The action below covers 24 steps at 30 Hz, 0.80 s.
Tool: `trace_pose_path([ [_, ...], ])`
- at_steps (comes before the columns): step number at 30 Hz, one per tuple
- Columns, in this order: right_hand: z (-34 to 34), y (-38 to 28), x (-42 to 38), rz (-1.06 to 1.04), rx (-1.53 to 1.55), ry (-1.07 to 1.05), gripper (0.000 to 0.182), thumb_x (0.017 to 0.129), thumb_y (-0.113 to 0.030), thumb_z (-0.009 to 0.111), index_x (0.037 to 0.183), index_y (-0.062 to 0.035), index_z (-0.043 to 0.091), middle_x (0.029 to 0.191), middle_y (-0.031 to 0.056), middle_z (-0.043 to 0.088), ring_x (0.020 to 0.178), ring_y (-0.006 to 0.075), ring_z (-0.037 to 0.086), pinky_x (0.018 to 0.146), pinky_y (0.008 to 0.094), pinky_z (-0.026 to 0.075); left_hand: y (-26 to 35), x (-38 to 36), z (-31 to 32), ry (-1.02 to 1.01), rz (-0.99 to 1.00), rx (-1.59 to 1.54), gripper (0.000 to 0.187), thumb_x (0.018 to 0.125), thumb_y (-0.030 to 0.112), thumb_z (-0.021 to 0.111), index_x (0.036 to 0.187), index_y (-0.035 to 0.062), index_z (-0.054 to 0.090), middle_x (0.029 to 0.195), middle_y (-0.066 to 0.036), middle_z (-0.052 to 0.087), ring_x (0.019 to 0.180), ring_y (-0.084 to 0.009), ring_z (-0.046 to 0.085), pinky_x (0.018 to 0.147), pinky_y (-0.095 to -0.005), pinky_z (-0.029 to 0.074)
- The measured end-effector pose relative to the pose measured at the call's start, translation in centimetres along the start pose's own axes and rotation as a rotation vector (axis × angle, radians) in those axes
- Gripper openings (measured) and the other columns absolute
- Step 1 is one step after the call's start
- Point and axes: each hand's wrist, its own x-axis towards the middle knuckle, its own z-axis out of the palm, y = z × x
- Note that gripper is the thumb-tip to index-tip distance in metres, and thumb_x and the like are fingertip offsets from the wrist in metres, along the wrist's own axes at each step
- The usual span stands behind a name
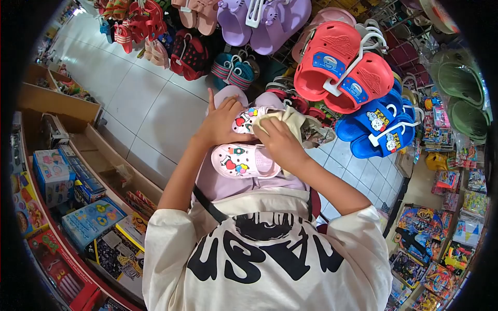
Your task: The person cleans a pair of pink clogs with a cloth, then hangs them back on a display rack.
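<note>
A pair of pale pink clogs with colourful charms lies over my lap. My left hand [226, 123] is closed round the upper clog [244, 120], with the thumb along its near side and the fingers over its toe. My right hand [280, 141] pinches a cream cloth [293, 122] against the open heel end of that same clog. Nearer to me, the lower clog [228, 159] rests on lilac trousers [212, 184], its charms facing up. Part of the upper clog is hidden under the cloth and fingers.
Red clogs [332, 44] and blue sandals [381, 124] hang on white hangers at the right. Purple slippers [233, 23] hang ahead. Shelves hold a blue toy box [91, 223] on the left, and packaged toys [423, 233] hang on the right. White tiles [135, 93] cover the floor.
</note>
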Motion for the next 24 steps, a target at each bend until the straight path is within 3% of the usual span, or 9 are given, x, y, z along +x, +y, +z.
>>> trace_pose_path([
  [3,-0.5,0.4,-1.8,-0.037,0.029,0.047,0.039,0.074,-0.008,0.059,0.112,0.002,0.058,0.107,0.0114,0.054,0.107,0.0268,0.052,0.09,0.0366,0.044,-0.1,-0.1,0.5,0.025,0.033,0.018,0.08,0.063,0.066,0.068,0.108,0.002,0.058,0.119,-0.019,0.055,0.124,-0.0326,0.046,0.107,-0.0684,-0.007],
  [4,-0.3,0.5,-2.4,0.002,0.086,0.04,0.047,0.071,-0.003,0.061,0.118,-0.0027,0.06,0.106,0.0114,0.056,0.104,0.0284,0.053,0.091,0.0379,0.044,0.0,0.0,0.4,0.017,0.027,0.007,0.08,0.063,0.067,0.068,0.109,0.0021,0.058,0.119,-0.02,0.055,0.124,-0.0328,0.046,0.107,-0.0683,-0.007],
  [7,-0.3,1.2,-4.1,-0.054,0.063,-0.003,0.042,0.074,-0.003,0.062,0.116,-0.0039,0.062,0.105,0.0115,0.056,0.103,0.0284,0.054,0.091,0.0377,0.045,0.0,0.0,0.5,-0.003,-0.004,-0.022,0.08,0.063,0.067,0.067,0.109,0.0026,0.058,0.12,-0.02,0.055,0.124,-0.0329,0.047,0.106,-0.0682,-0.008],
  [10,-0.9,2.2,-5.2,0.067,0.137,-0.063,0.037,0.075,-0.002,0.063,0.112,-0.0048,0.063,0.105,0.012,0.057,0.101,0.0295,0.055,0.09,0.0381,0.045,-0.2,0.1,0.5,-0.017,-0.009,-0.025,0.08,0.063,0.067,0.067,0.109,0.0027,0.057,0.121,-0.02,0.055,0.125,-0.0327,0.045,0.106,-0.0678,-0.009],
  [14,-2.6,1.8,-2.8,0.132,0.269,0.24,0.035,0.075,-0.002,0.068,0.109,-0.0056,0.065,0.102,0.0138,0.057,0.098,0.0316,0.057,0.084,0.0388,0.048,-0.2,0.0,0.4,-0.02,-0.014,-0.038,0.079,0.064,0.066,0.067,0.11,0.0024,0.057,0.121,-0.02,0.054,0.127,-0.0325,0.043,0.106,-0.0678,-0.01],
  [17,-0.2,2.5,-2.1,0.012,0.188,0.204,0.026,0.081,-0.008,0.064,0.107,-0.0029,0.064,0.101,0.0124,0.056,0.101,0.0292,0.056,0.086,0.0383,0.048,0.1,0.3,-0.4,-0.097,-0.053,-0.054,0.08,0.064,0.067,0.067,0.11,0.0017,0.057,0.123,-0.02,0.053,0.128,-0.0324,0.042,0.105,-0.0681,-0.011],
  [22,0.7,3.2,-5.8,0.061,0.147,0.009,0.035,0.073,-0.004,0.059,0.108,-0.0034,0.064,0.106,0.0127,0.056,0.105,0.0282,0.054,0.091,0.0372,0.045,0.1,-0.1,-0.3,-0.065,-0.055,-0.039,0.08,0.065,0.067,0.067,0.109,0.0012,0.057,0.124,-0.02,0.053,0.129,-0.0315,0.041,0.105,-0.067,-0.012],
  [24,0.7,3.8,-7.0,0.114,0.119,0.022,0.032,0.075,-0.004,0.06,0.106,-0.0037,0.065,0.106,0.0128,0.056,0.104,0.0285,0.055,0.09,0.0372,0.045,0.1,0.2,-0.2,-0.05,-0.056,-0.05,0.079,0.065,0.066,0.068,0.109,0.0012,0.058,0.125,-0.02,0.052,0.13,-0.0315,0.041,0.105,-0.0664,-0.012],
])
